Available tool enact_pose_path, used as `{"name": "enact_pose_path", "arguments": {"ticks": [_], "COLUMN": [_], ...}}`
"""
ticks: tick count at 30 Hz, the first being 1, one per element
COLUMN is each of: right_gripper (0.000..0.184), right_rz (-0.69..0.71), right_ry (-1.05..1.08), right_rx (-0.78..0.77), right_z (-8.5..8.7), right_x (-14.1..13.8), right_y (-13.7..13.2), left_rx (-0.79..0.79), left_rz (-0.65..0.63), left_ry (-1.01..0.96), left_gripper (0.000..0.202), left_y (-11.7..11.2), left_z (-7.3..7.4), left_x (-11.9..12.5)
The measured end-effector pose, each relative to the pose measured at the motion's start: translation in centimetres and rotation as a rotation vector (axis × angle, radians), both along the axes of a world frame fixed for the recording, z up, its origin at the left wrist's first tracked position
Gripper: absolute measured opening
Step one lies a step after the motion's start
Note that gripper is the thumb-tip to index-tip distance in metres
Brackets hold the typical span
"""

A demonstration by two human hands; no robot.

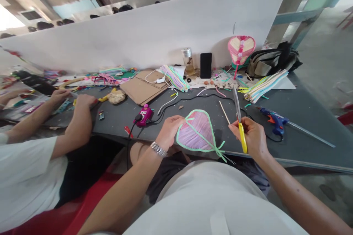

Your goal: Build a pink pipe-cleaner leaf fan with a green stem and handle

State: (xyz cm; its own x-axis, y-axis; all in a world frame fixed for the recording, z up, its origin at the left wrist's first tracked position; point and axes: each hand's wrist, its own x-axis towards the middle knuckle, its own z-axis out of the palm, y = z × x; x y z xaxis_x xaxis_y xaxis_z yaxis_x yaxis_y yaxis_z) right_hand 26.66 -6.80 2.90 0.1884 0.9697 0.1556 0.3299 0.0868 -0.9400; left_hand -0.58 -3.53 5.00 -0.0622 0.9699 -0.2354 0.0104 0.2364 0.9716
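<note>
My left hand (pixel 173 128) pinches the upper left edge of a small heart-shaped fan (pixel 200 132). Its face is streaked purple and pink, with light green strips around the rim and across the middle. Loose green ends stick out at its lower right tip. My right hand (pixel 252 136) is closed around scissors (pixel 242 137) with yellow handles, blades pointing up and away from me. A thin pale stick (pixel 224 112) reaches to my right fingertips; I cannot tell whether they grip it. Right of that hand, a blue glue gun (pixel 277 122) lies with a long glue stick in its back.
A finished-looking pink and cream fan (pixel 241 50) stands behind, near bundles of coloured strips (pixel 266 85), a phone (pixel 206 65) and a glass jar (pixel 188 61). A magenta power socket (pixel 143 115) trails cables across the grey table (pixel 193 99). A co-worker's hands (pixel 85 101) are at left.
</note>
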Motion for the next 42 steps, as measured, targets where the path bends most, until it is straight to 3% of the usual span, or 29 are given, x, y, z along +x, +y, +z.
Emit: {"name": "enact_pose_path", "arguments": {"ticks": [8, 18, 24, 31, 42], "right_gripper": [0.045, 0.045, 0.045, 0.044, 0.046], "right_rz": [0.019, -0.002, 0.016, 0.033, 0.024], "right_ry": [0.017, -0.207, -0.233, -0.277, -0.297], "right_rx": [-0.025, -0.007, -0.038, -0.029, -0.096], "right_z": [-0.9, -1.9, -2.8, -3.9, -4.7], "right_x": [0.4, 1.3, 1.5, 1.9, 2.4], "right_y": [0.0, -0.4, -0.4, -0.3, -0.2], "left_rx": [0.003, -0.014, 0.004, -0.008, 0.042], "left_rz": [0.038, 0.136, 0.148, 0.123, 0.11], "left_ry": [0.045, 0.017, -0.016, -0.029, 0.077], "left_gripper": [0.015, 0.024, 0.028, 0.022, 0.017], "left_y": [0.3, 1.4, 1.6, 1.4, 0.4], "left_z": [-0.9, -2.5, -3.0, -2.5, -0.6], "left_x": [-0.5, -2.3, -2.5, -2.5, -2.4]}}
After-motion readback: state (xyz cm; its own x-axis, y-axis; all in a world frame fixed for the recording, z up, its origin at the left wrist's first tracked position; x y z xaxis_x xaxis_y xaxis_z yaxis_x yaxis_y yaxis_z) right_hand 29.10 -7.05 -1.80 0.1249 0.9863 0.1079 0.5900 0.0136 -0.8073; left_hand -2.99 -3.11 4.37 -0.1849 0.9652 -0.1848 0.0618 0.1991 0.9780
